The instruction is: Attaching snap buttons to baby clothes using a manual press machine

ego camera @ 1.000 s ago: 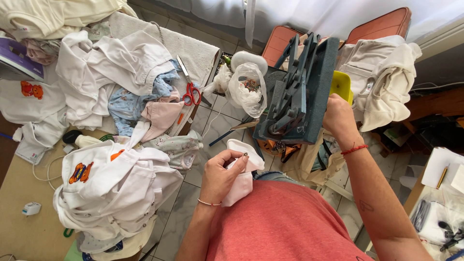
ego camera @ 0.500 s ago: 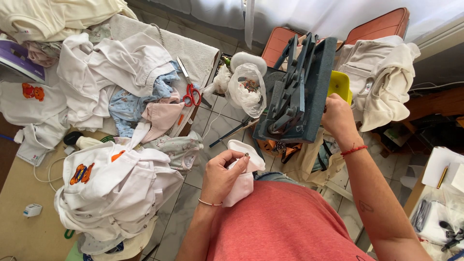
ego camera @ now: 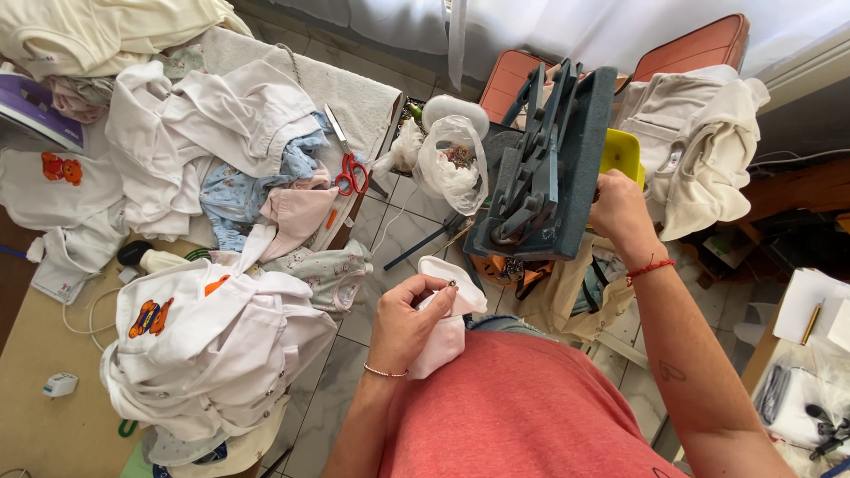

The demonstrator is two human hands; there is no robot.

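My left hand (ego camera: 407,320) holds a small pale pink garment (ego camera: 444,329) against my lap, thumb and finger pinching a tiny metal snap at its edge. My right hand (ego camera: 620,212) is wrapped around the side of a dark blue-grey hand press (ego camera: 544,168), next to its yellow part (ego camera: 622,152). The press stands upright in front of me, above the garment.
A table (ego camera: 44,416) on the left is heaped with white baby clothes (ego camera: 212,345), some with orange bear prints. Red-handled scissors (ego camera: 350,168) lie on a towel. A plastic bag of small parts (ego camera: 453,159) sits beside the press. Cream garments (ego camera: 699,142) hang over a chair.
My left hand's fingers have shifted slightly on the pink garment. The right hand stays on the press.
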